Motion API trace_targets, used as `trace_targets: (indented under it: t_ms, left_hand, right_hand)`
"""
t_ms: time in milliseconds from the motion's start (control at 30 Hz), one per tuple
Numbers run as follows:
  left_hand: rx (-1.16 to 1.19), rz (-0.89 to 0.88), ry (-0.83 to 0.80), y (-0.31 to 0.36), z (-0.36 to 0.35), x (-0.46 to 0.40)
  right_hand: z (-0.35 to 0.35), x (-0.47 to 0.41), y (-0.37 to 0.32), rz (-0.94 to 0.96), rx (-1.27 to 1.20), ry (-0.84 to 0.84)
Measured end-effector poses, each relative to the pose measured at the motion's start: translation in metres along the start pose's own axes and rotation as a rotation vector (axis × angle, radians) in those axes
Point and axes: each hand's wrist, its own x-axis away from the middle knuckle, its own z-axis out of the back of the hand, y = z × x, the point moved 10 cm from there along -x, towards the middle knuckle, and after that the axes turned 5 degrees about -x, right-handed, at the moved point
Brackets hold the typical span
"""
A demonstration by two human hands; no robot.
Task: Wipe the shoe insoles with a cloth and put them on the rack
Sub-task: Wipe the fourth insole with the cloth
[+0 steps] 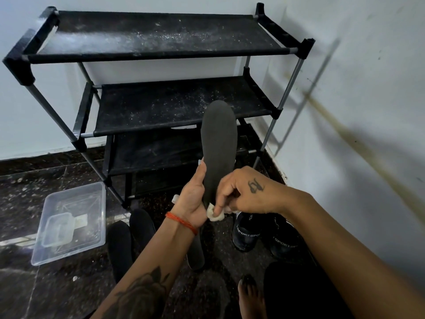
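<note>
head view | from above, facing forward-down | close on hands, rack beyond

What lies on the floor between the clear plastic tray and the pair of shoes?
Three dark insoles lie on the floor between the plastic tray and the shoes, seen in the head view.

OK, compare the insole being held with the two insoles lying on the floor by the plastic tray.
The held insole stands nearly upright in the air, gripped by the left hand; the floor insoles lie flat on the dark floor, untouched. The held insole is being wiped near its lower end with a white cloth pinched by the right hand; the floor insoles have no cloth on them. The held insole looks grey, the floor insoles nearer black. All share the same elongated insole shape.
</note>
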Motion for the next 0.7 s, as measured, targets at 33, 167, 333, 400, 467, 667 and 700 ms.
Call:
trace_targets:
  t_ms: [33,167,333,400,467,667,700]
  left_hand:
    - [0.002,0.003,-0.001,0.000,-0.001,0.000]
    - [0.032,-0.006,-0.028,0.004,-0.004,0.000]
    - [-0.030,-0.008,-0.044,0.002,-0.005,0.000]
    - [-0.007,0.002,-0.039,0.002,-0.005,0.000]
    - [0.016,0.008,-0.029,0.003,-0.003,0.000]
    - [-0.030,0.018,-0.002,0.000,0.001,0.001]
    - [-0.014,0.021,-0.004,0.000,0.000,0.001]
  right_hand:
    - [0.000,0.002,0.004,-0.014,0.063,-0.029]
    - [0.036,0.010,0.021,-0.088,0.173,0.185]
    - [0.035,0.007,0.002,0.026,-0.055,0.272]
    - [0.020,0.001,-0.005,0.047,-0.051,0.213]
    - [0.012,-0.002,-0.010,0.069,-0.047,0.179]
    - [-0.010,0.002,-0.007,0.027,0.051,-0.061]
    - [-0.007,0.005,0.000,-0.006,0.112,-0.072]
